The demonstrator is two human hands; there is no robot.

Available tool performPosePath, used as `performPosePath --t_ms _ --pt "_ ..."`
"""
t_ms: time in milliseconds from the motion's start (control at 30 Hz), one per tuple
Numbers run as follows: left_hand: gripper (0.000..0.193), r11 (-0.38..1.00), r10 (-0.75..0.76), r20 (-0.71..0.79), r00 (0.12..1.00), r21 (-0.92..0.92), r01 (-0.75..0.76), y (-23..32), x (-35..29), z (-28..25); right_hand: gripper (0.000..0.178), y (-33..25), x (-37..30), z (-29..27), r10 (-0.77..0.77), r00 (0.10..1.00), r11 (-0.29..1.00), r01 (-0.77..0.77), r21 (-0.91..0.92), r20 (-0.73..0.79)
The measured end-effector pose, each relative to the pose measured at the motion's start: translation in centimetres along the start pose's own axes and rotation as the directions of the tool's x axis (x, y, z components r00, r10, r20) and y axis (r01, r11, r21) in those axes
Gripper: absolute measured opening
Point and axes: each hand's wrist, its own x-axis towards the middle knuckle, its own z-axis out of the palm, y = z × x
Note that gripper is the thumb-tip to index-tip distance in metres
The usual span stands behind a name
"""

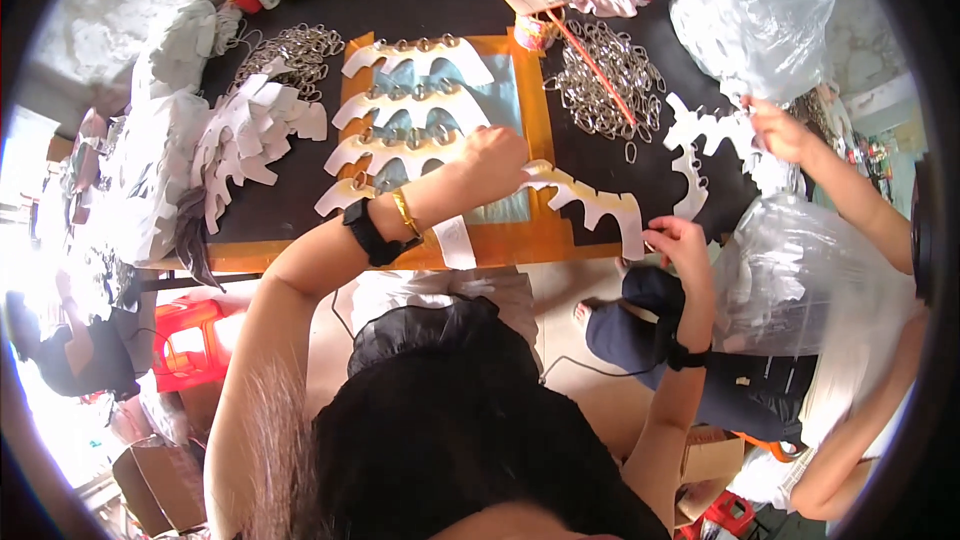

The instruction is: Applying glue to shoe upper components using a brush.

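Observation:
My left hand [495,162] is closed over the right edge of the blue mat [515,205], at the left end of a white scalloped strip [590,202] with a yellowish upper edge. Its fingertips are partly hidden. Thumb and fingers of my right hand [682,248] pinch together at the strip's other end, near the table's front edge. Several similar white strips [420,112] lie in rows on the mat, with metal rings [420,88] standing along their upper edges. Under my left forearm, the lowest strip [340,197] is partly covered. A white tab [455,243] hangs over the front edge.
Heaps of metal rings [290,55] and oval links [605,80] lie left and right of the mat. White cut pieces [255,130] pile at left. A red stick [600,70] crosses the right heap. At right, another person's hand [780,130] holds a strip beside plastic bags [755,30].

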Motion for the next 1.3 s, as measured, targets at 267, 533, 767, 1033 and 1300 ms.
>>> performPosePath --t_ms 267,533,767,1033,1300 --pt "0.023 0.972 -0.078 0.061 0.995 -0.218 0.089 0.2 0.0 -2.3 0.021 -1.0 0.7 1.3 -0.022 0.999 0.995 0.026 -0.094 0.046" --pt "0.027 0.951 -0.031 0.018 0.999 -0.306 0.035 0.0 0.3 -2.5 0.018 -1.2 0.2 0.9 -0.021 0.998 1.000 0.022 -0.018 0.053" --pt "0.026 0.946 -0.053 0.010 0.999 -0.319 0.054 0.2 -0.2 -2.9 0.015 -1.7 -0.4 0.3 -0.037 0.998 0.999 0.038 -0.037 0.046" --pt "0.028 0.961 0.049 -0.125 0.991 -0.266 -0.081 4.0 -3.2 -5.4 0.013 -4.8 1.3 2.2 -0.330 0.930 0.939 0.306 -0.159 -0.159" --pt "0.020 0.937 0.150 -0.157 0.976 -0.294 -0.191 5.8 -5.8 -5.3 0.018 -8.4 6.1 6.7 -0.495 0.869 0.861 0.486 -0.152 -0.021"
